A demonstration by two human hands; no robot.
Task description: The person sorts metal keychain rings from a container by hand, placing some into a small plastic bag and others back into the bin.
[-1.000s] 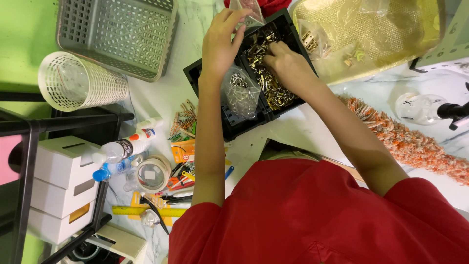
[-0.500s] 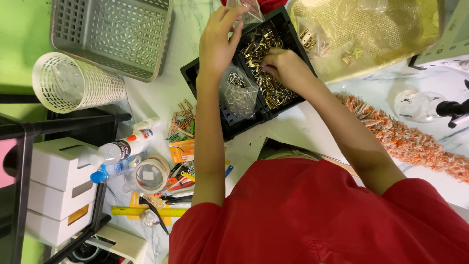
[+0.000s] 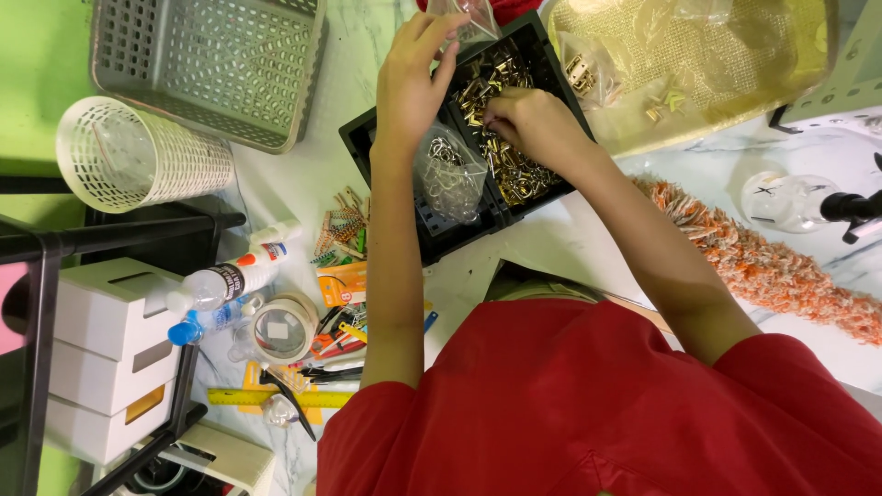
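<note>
Head view: left hand (image 3: 415, 78) pinching the mouth of a small clear bag (image 3: 470, 20) above the far end of the black divided tray (image 3: 432, 220), right hand (image 3: 531, 124) clenching on gold clips (image 3: 514, 170) in the tray's right compartment. Bag lying just up and left of the right hand, well within reach, left hand nearer. Differing little from the earlier frame: right hand pressing slightly deeper into the clips, bag remaining raised.

Small clear plastic bag (image 3: 470, 20), pinched upright, gold metal clips (image 3: 514, 156), perhaps hooks, heaped in black tray (image 3: 441, 234)
</note>
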